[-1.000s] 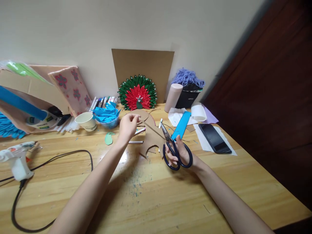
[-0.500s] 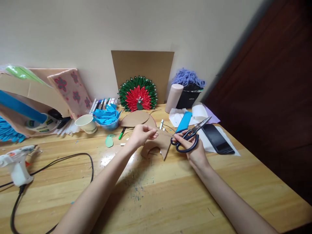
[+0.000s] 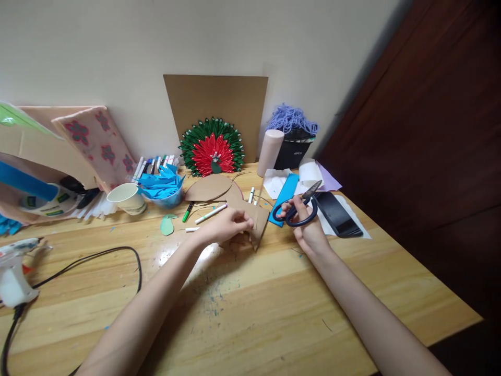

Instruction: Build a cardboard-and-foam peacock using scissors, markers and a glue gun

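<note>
My left hand (image 3: 235, 225) is closed in a pinch above a cut piece of brown cardboard (image 3: 261, 219). A thin, pale brown strip (image 3: 260, 194) rises from its fingertips; I cannot make out what it is made of. My right hand (image 3: 311, 232) has its fingers in the dark handles of a pair of scissors (image 3: 301, 218), whose blades point away to the upper right. Just behind the scissors lies a blue strip (image 3: 287, 194). A rounded cardboard piece (image 3: 209, 188) and several markers (image 3: 211, 213) lie around my left hand.
A red and green peacock craft (image 3: 213, 149) leans on a cardboard sheet (image 3: 219, 96). To the left stand a tub of blue pieces (image 3: 162, 190), a paper cup (image 3: 127, 201) and a glue gun (image 3: 15, 277) with its cord. A phone (image 3: 338, 215) and pink bottle (image 3: 270, 154) are at right.
The thin strip stretched between both hands and now stands up from my left fingers alone. My right hand with the scissors has drawn away from the left hand. The view has shifted right.
</note>
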